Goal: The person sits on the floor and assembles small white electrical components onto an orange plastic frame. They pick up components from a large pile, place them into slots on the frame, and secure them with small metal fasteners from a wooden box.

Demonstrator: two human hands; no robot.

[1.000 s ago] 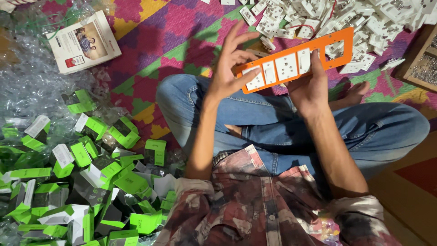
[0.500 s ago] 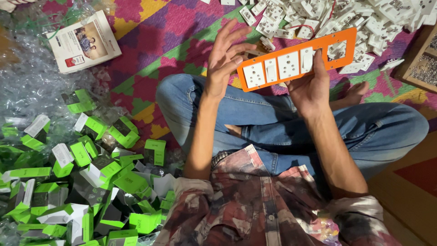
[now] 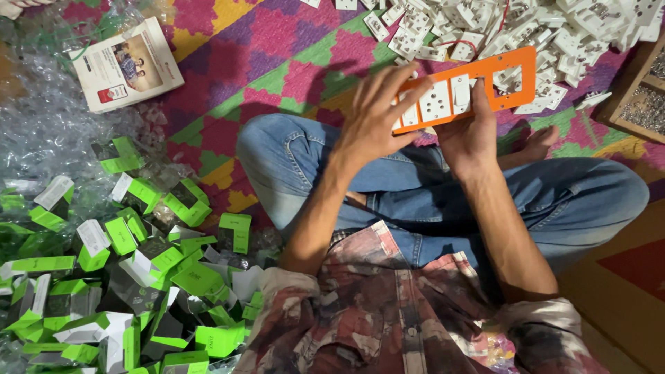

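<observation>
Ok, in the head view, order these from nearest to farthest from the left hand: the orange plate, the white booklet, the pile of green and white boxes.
Measured from the left hand:
1. Orange plate, touched by the hand's fingers, just to its right.
2. Pile of green and white boxes, on the floor down to the left.
3. White booklet, far left near the top edge, slightly farther off than the pile's nearest boxes.

The left hand [image 3: 374,125] covers the near end of the orange frame [image 3: 485,86], hiding whatever sits there. The pile of white switch parts [image 3: 526,28] runs off the top edge, the green and white cartons [image 3: 125,291] off the left and bottom. The wooden tray [image 3: 641,93] is cut by the right edge, its contents too small to tell.
</observation>
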